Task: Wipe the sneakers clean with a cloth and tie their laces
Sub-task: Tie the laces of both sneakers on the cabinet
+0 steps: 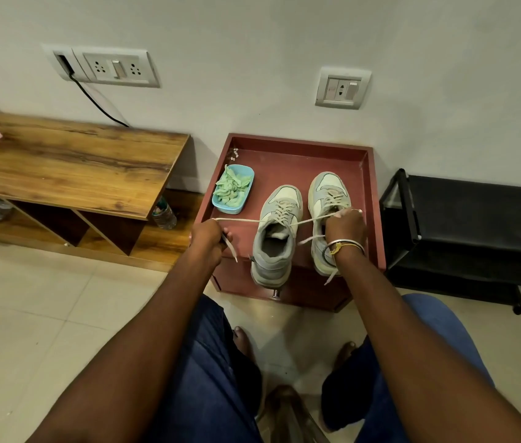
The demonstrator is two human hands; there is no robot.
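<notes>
Two pale grey sneakers stand side by side, toes toward the wall, on a dark red cabinet top (294, 161). The left sneaker (276, 228) has its laces pulled out sideways and crossed over its tongue. My left hand (209, 236) is closed on one lace end (240, 220) stretched taut to the left. My right hand (345, 227) grips the other lace end and lies over the right sneaker (327, 193), hiding its heel half. A green cloth (232, 188) lies crumpled in a blue tub (246, 196) left of the shoes.
A wooden bench (70, 164) stands to the left with a plastic bottle (164, 215) beside it. A black shoe rack (476, 225) is on the right. Wall sockets and a black cable hang above. My knees and bare feet are below on the tiled floor.
</notes>
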